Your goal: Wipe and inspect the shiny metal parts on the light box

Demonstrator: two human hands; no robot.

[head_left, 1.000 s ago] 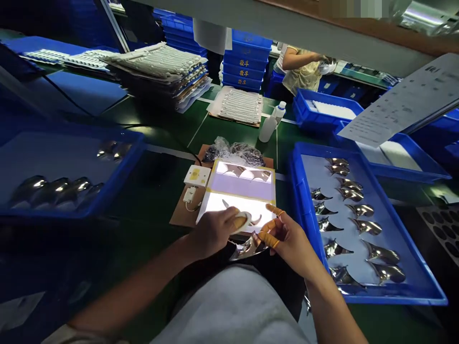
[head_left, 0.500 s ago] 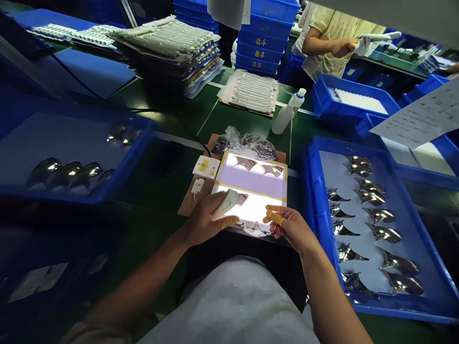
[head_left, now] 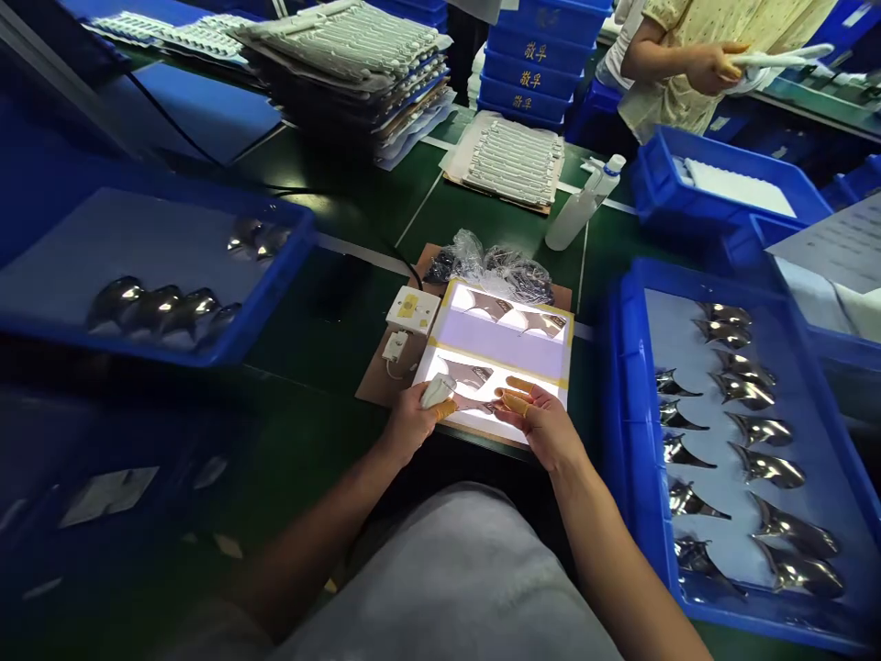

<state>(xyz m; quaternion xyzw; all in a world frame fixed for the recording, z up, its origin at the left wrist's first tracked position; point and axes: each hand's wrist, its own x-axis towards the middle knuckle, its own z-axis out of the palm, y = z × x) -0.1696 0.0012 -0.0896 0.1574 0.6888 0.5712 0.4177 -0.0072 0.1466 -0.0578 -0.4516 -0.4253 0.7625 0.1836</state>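
My left hand [head_left: 407, 427], with a yellow cot on the thumb, is closed around a folded white cloth [head_left: 437, 391] at the left front of a lit panel [head_left: 506, 341]. Between my two hands a small shiny curved metal piece [head_left: 474, 405] hangs low over the panel's front. My right hand [head_left: 543, 422], yellow cots on its fingertips, pinches the right end of this piece. Whether the left fingers also touch it, I cannot tell. Dark curved shapes [head_left: 468, 374] show against the bright panel, which has yellow tape edges and a purple band.
To the right stands a blue tray [head_left: 619, 367] with rows of shiny curved pieces; another blue tray [head_left: 275, 298] at left holds several more. Behind the panel lie plastic-wrapped bundles [head_left: 492, 266], a spray bottle [head_left: 582, 209] and stacked sheets [head_left: 516, 158]. A co-worker [head_left: 716, 69] stands beyond.
My left hand with the cloth has come lower, closer to the metal piece. The piece has risen from the panel's front edge to over its lit surface. The whole view has shifted slightly.
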